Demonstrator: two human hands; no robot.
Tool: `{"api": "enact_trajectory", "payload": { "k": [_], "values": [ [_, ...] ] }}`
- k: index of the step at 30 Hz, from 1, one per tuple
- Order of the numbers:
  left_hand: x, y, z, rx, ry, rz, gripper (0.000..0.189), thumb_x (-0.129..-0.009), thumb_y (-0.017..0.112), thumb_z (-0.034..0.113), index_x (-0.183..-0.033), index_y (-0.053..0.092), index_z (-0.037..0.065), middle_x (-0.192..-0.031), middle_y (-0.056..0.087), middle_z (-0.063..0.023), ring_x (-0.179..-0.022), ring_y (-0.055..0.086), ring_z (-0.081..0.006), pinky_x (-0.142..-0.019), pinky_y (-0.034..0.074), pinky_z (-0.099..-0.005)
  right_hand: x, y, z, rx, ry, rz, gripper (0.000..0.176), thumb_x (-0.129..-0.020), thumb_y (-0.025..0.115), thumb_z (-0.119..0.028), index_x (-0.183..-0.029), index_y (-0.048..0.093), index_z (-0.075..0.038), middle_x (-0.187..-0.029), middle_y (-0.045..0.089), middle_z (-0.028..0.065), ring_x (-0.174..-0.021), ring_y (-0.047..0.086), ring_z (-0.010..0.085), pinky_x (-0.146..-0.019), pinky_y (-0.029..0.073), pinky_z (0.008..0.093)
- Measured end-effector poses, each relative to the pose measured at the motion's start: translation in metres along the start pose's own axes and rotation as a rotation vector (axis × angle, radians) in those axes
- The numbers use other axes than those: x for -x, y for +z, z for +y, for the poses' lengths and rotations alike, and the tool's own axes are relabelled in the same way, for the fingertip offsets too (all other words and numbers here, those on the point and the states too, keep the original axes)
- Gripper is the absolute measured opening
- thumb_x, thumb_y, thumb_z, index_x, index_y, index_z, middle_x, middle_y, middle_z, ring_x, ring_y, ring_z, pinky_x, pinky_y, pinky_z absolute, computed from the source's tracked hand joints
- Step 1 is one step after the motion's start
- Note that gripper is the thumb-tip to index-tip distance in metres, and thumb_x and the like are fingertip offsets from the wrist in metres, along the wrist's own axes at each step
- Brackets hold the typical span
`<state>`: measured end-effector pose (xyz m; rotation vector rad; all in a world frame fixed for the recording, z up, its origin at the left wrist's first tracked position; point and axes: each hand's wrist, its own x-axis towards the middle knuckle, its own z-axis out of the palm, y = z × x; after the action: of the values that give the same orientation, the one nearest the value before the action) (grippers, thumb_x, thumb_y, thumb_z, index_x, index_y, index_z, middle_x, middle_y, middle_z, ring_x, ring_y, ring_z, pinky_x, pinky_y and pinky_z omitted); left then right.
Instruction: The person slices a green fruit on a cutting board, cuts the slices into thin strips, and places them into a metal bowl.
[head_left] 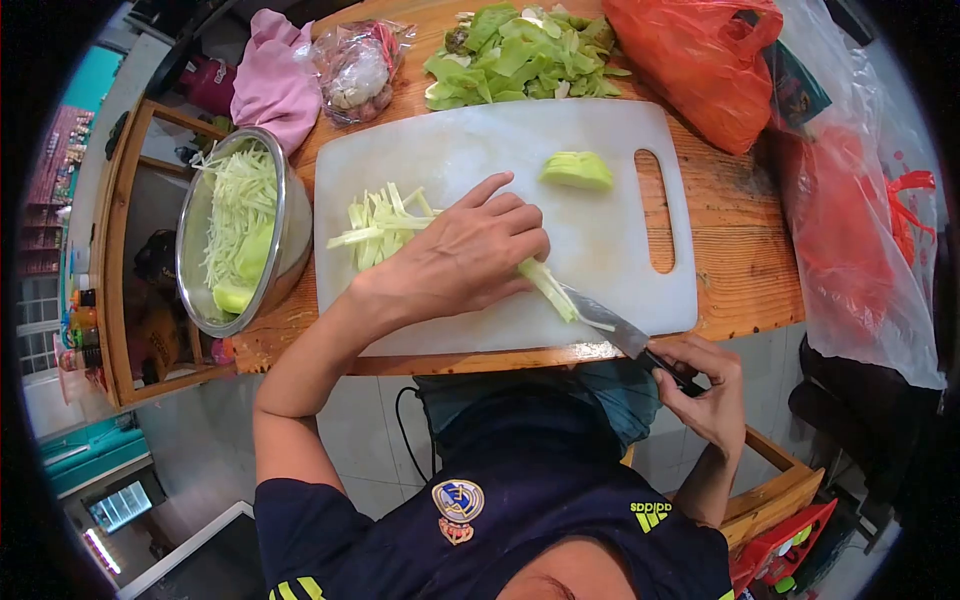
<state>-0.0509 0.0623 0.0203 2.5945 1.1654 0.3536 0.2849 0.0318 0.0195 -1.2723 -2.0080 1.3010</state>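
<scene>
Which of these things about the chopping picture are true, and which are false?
1. The right hand holds a knife. True.
2. The cutting board is blue. False: it is white.
3. The metal bowl holds green strips. True.
4. The left hand rests inside the bowl. False: it presses down on green slices on the cutting board.
</scene>
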Motion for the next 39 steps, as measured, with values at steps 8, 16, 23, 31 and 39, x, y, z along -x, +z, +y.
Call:
{"api": "enact_trajectory", "payload": {
  "k": [8,16,23,31,39],
  "values": [
    [0.001,0.001,-0.007,-0.004,0.101,-0.023,0.022,-0.078,0.074,0.013,-0.095,0.06,0.01,-0.095,0.059,-0.0067,-0.103,0.061,-0.0257,-0.118,0.033,-0.0501,-0.017,0.001,-0.007,0.035,0.023,-0.048,0.027,-0.078,0.073,-0.001,-0.105,0.074,0.002,-0.078,0.066,0.0085,-0.067,0.058,0.0129,-0.064,0.047,0.0265],
    [0.006,0.005,-0.009,-0.119,0.109,0.007,0.006,-0.087,0.056,0.011,-0.088,0.062,0.008,-0.089,0.06,-0.0064,-0.098,0.062,-0.0248,-0.118,0.034,-0.0464,-0.029,-0.012,-0.013,0.036,0.031,-0.034,0.024,-0.08,0.071,0.001,-0.104,0.075,0.002,-0.078,0.063,0.0054,-0.069,0.055,0.0106,-0.064,0.045,0.0261],
    [0.028,-0.033,-0.017,-0.233,-0.073,0.234,0.008,-0.083,0.058,0.006,-0.085,0.065,0.006,-0.084,0.059,-0.0068,-0.094,0.063,-0.0246,-0.117,0.035,-0.0472,-0.058,-0.002,-0.04,0.123,-0.154,0.036,0.027,-0.079,0.073,0.003,-0.107,0.074,0.001,-0.081,0.064,0.006,-0.067,0.057,0.0099,-0.062,0.045,0.0238],
    [0.078,-0.056,0.001,-0.389,-0.394,0.239,0.034,-0.074,0.065,-0.005,-0.106,0.071,0.005,-0.101,0.067,-0.0095,-0.106,0.064,-0.0269,-0.116,0.037,-0.05,-0.08,0.04,-0.057,0.266,-0.424,0.166,0.029,-0.078,0.076,0.001,-0.107,0.075,-0.003,-0.078,0.064,0.01,-0.065,0.061,0.0152,-0.059,0.047,0.0249],
    [0.063,-0.024,0.017,-0.184,-0.335,0.275,0.052,-0.077,0.082,0.023,-0.124,0.065,0.009,-0.119,0.061,-0.0101,-0.123,0.056,-0.0282,-0.119,0.031,-0.0533,-0.041,0.024,-0.035,0.271,-0.086,0.187,0.026,-0.081,0.076,-0.002,-0.107,0.074,-0.001,-0.077,0.064,0.0083,-0.062,0.058,0.0134,-0.059,0.047,0.0266]
  ]
}}
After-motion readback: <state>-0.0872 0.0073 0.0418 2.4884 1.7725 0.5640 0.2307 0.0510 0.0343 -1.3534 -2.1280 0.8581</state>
